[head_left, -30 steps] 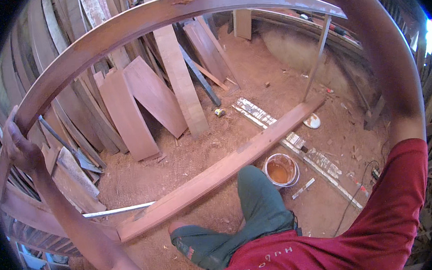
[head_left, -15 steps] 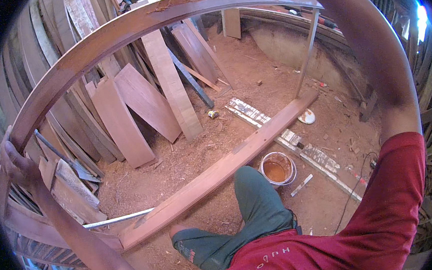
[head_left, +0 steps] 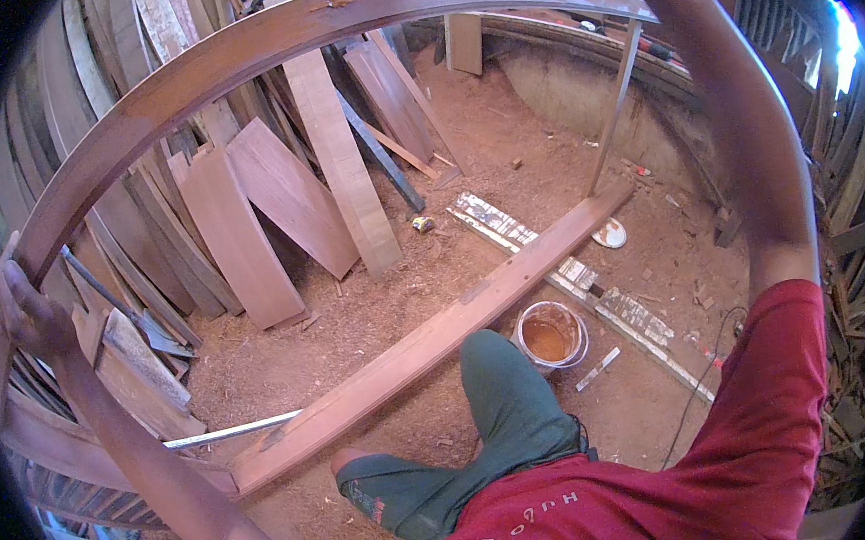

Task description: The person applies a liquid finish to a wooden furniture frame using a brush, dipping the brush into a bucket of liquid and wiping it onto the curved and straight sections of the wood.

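My left hand [head_left: 32, 308] has its fingers wrapped round a long wooden beam [head_left: 198, 71] at the left; the beam arches across the top of the fisheye view, with orange-brown smears on it. My right arm [head_left: 733, 119] rises to the top edge; only a dark bit of what looks like my fingers shows over the beam, too little to read. A thin upright [head_left: 610, 117] joins the raised beam to a wide reddish plank [head_left: 419, 366] lying across the floor in front of my knees. Beside my knee stands a white bucket [head_left: 548, 337] of brown-orange material.
Many boards [head_left: 239, 233] lean at the back left. A white-splattered strip [head_left: 626, 317], a white lid [head_left: 608, 235], a tape measure [head_left: 422, 224] and a cable [head_left: 685, 433] lie on the dusty floor. A low wall [head_left: 560, 90] runs at the back right, and stacked timber [head_left: 852, 241] fills the right edge.
The view has shifted slightly. My right arm moves at the top, and the dark bit at the beam's upper edge has shifted along it. My left hand keeps its hold.
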### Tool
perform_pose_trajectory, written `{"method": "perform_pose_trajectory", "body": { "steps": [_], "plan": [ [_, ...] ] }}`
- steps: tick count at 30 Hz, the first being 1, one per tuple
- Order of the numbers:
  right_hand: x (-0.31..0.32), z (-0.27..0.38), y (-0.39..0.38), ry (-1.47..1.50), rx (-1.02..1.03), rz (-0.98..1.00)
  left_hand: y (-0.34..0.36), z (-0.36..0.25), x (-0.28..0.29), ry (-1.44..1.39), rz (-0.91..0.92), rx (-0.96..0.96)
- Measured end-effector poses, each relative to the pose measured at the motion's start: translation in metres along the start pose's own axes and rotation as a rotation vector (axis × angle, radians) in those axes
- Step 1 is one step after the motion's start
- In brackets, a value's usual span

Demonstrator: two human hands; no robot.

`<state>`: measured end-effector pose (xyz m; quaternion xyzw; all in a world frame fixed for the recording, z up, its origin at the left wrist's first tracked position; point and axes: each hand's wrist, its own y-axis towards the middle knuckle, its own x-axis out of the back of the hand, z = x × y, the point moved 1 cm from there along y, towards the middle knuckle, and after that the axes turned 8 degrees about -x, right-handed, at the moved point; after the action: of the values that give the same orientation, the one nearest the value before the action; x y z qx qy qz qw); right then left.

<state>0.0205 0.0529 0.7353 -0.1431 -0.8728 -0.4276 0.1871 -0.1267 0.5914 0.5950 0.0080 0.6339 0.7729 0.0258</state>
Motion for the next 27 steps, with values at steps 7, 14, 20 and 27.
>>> {"method": "perform_pose_trajectory", "body": {
  "steps": [7, 14, 20, 27],
  "plan": [
    [-0.006, 0.082, 0.007, 0.248, -0.081, -0.090, 0.008, -0.001, 0.020, 0.107, 0.050, -0.069],
    [-0.017, 0.082, -0.011, 0.302, -0.193, -0.157, 0.000, 0.000, 0.005, -0.043, 0.027, 0.026],
    [-0.034, 0.052, -0.031, 0.329, -0.345, -0.075, 0.004, 0.012, 0.016, 0.120, 0.045, 0.020],
    [-0.070, 0.006, -0.051, 0.254, -0.452, -0.116, -0.003, 0.018, 0.001, 0.169, 0.003, 0.020]
  ]
}}
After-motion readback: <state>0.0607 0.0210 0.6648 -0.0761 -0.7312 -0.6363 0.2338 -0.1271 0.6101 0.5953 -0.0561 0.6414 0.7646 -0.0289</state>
